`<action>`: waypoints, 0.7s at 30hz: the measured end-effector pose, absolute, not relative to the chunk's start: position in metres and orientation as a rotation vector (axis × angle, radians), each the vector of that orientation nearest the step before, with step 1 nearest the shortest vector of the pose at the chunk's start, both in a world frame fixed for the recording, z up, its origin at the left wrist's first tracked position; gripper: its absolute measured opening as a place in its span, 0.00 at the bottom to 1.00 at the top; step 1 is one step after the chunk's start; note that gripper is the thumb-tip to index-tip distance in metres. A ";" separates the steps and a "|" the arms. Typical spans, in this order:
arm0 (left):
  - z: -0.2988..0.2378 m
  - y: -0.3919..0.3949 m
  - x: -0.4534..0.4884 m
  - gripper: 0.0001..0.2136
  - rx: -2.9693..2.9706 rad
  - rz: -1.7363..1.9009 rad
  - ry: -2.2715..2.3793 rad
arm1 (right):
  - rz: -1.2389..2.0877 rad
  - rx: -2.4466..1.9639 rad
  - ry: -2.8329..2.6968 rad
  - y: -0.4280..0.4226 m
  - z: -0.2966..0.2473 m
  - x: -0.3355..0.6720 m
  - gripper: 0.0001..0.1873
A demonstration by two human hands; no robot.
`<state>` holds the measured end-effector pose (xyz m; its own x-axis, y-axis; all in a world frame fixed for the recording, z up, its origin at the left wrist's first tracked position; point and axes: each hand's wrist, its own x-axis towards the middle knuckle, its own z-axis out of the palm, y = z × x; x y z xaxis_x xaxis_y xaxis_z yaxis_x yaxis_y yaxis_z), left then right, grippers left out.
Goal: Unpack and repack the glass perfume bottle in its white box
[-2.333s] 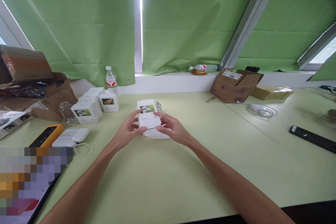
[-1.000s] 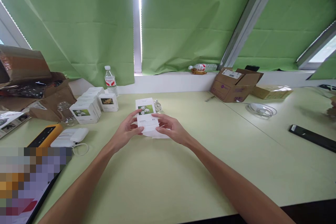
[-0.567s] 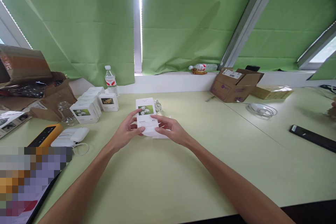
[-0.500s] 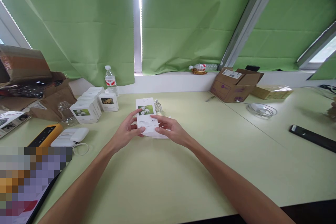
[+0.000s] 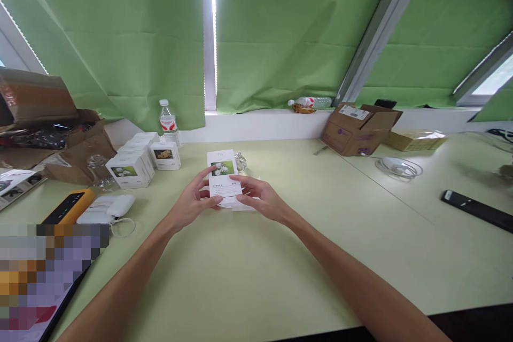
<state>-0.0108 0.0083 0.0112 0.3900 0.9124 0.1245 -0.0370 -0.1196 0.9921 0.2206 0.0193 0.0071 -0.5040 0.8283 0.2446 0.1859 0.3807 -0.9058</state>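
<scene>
1. The left hand point(image 5: 191, 204) and the right hand point(image 5: 262, 200) meet over the middle of the desk point(image 5: 248, 272), both gripping one white box point(image 5: 223, 176).
2. The box is flattened and held up off the desk, with its printed face towards the camera. A flower picture sits on its upper part, above the fingertips.
3. The left fingers point(image 5: 205, 175) curl along the box's left edge, and the thumb presses on the lower front, so this hand pinches the box.
4. The right fingers point(image 5: 241, 178) lie across the lower right of the front, and the rest of the hand closes behind the right edge, pinching it too.
5. Just beyond the right fingertips, a small glass bottle point(image 5: 241, 161) stands on the desk, partly hidden by the box.
6. A white sheet point(image 5: 246, 204) lies on the desk directly under the right fingers.
7. Well to the left of the left fingers is a stack of small boxes point(image 5: 130, 164), with a water bottle point(image 5: 168, 122) behind it.
8. Nearer on that side lie a white charger point(image 5: 106, 208) and an orange device point(image 5: 68, 207).
9. Far to the right of the right fingers sit a cardboard carton point(image 5: 356, 131) and a black bar point(image 5: 476, 211).
</scene>
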 end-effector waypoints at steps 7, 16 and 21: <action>0.011 0.008 -0.010 0.37 1.440 1.010 0.834 | 1.130 -0.879 -1.921 0.019 0.007 0.220 0.27; 0.013 0.007 -0.010 0.37 1.430 1.011 0.841 | 1.144 -0.886 -1.904 0.018 0.009 0.219 0.27; 0.013 0.007 -0.009 0.37 1.431 1.000 0.843 | 1.134 -0.884 -1.908 0.018 0.009 0.220 0.26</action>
<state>-0.0095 0.0071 0.0133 0.3808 0.9179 0.1119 -0.0450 -0.1025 0.9937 0.2198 0.0183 0.0090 -0.4930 0.8356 0.2421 0.1869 0.3735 -0.9086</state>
